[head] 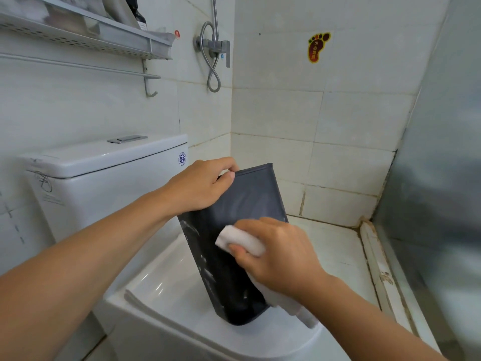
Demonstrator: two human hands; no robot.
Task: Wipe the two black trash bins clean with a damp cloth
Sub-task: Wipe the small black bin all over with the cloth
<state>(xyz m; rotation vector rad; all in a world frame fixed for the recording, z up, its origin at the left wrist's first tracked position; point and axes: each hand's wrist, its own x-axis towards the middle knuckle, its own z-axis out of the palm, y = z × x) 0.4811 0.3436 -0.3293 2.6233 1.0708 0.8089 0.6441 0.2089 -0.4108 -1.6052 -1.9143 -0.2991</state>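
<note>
One black trash bin [234,259] stands tilted on the closed toilet lid [166,303], its top leaning away from me. My left hand [200,186] grips the bin's upper rim, fingers curled over the edge. My right hand [278,254] holds a folded white cloth [240,241] and presses it against the bin's side. The cloth's loose end hangs below my wrist. Wet streaks show on the dark front face. A second bin is not in view.
The white toilet tank [104,173] sits behind at the left. A wall shelf [86,35] with bottles and a towel bar hang above it. A shower valve with hose [214,50] is on the tiled wall. A frosted glass partition [437,178] stands at the right.
</note>
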